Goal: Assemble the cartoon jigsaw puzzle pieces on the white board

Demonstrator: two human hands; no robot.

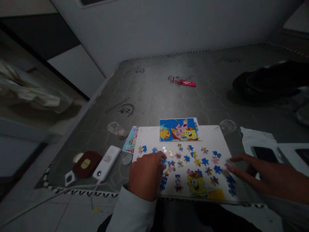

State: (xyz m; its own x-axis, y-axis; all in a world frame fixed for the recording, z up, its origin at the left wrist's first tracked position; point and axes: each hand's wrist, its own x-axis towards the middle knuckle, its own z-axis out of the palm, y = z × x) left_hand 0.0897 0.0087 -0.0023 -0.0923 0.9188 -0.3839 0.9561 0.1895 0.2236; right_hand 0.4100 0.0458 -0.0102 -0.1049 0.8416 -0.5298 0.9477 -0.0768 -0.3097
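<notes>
A white board (212, 137) lies on the grey table with several loose jigsaw pieces (190, 158) spread over it. A small joined cartoon section (196, 184) sits near the board's front edge. A cartoon reference picture (179, 129) rests at the board's far edge. My left hand (145, 175) is curled at the board's left side, fingertips pinched on a piece near the left pieces. My right hand (267, 178) lies at the board's right edge, fingers stretched toward the rightmost blue pieces (230, 185).
A white power bank (106, 162), a brown round case (86, 163) and a small clear lid (126, 159) sit left of the board. A red wrapper (182, 82) lies farther back. A dark object (270, 82) is at the far right, phones (265, 154) on white paper beside my right hand.
</notes>
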